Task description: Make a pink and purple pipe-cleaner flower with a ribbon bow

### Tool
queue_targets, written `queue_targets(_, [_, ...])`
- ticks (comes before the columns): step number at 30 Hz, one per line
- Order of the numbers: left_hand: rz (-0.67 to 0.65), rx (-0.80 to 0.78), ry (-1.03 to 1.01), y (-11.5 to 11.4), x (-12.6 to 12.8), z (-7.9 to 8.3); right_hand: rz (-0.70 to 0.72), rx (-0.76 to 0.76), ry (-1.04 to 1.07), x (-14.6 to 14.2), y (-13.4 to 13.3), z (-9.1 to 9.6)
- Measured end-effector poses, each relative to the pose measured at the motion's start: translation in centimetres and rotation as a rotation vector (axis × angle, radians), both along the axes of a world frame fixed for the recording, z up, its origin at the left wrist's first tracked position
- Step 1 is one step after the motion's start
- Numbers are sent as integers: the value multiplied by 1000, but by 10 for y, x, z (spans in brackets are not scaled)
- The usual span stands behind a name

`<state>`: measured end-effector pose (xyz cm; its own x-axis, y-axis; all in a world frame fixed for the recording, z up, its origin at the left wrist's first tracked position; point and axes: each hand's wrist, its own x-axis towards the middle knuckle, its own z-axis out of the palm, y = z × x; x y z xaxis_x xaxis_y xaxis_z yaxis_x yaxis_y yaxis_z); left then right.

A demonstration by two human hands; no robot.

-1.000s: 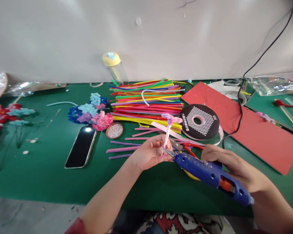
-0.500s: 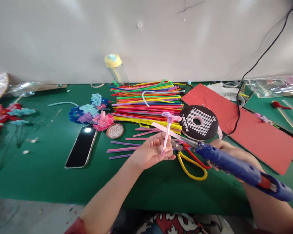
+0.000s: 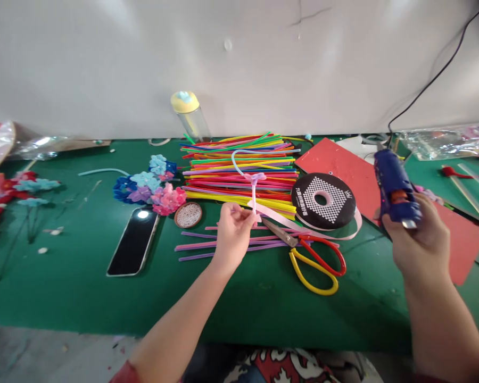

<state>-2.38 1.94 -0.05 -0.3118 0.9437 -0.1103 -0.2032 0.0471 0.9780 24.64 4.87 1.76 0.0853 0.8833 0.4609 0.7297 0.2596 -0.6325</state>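
Between the thumb and fingers of my left hand (image 3: 234, 232) is the stem of a small pink-purple pipe cleaner flower (image 3: 254, 183), held upright with its head on top. My right hand (image 3: 417, 234) grips a blue hot glue gun (image 3: 395, 183), its nozzle turned away toward the wall, over the red board (image 3: 455, 234). Scissors (image 3: 317, 260) with one red and one yellow handle lie on the table between my hands. Just behind them is a black ribbon spool (image 3: 323, 201) with a loose pink ribbon (image 3: 279, 217) running toward my left hand.
Many coloured pipe cleaners (image 3: 239, 165) lie in a pile at the middle. Left of them are finished flowers (image 3: 151, 183), a dish of beads (image 3: 188, 215) and a phone (image 3: 132, 242). A yellow-lidded bottle (image 3: 190, 114) stands by the wall. A black cable (image 3: 435, 77) hangs at right.
The glue gun has swung away from the flower to the right, its nozzle turning from leftward to the wall. My left hand has shifted a little left with the flower.
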Motion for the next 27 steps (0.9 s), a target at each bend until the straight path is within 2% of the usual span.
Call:
queue_targets(4, [68,76,311,-3,-2,1,-382,59,-272,12,11,-2])
queue_targets(7, [81,112,400,-5,-2,2,-491,-44,-376,17,15,0])
queue_targets(11, [86,127,435,-6,-2,1,-403,-326,-511,15,15,0])
queue_targets(14, [82,138,426,-6,-2,-1,-270,-428,-619,13,14,-4])
queue_targets(17, [61,134,410,-6,-2,-3,-189,-395,-678,17,13,-9])
queue_targets(23, [3,110,340,-7,-1,0,-152,-320,-717,33,15,-19])
queue_targets(27, [-69,77,243,-8,3,4,-215,-320,-731,31,14,-18])
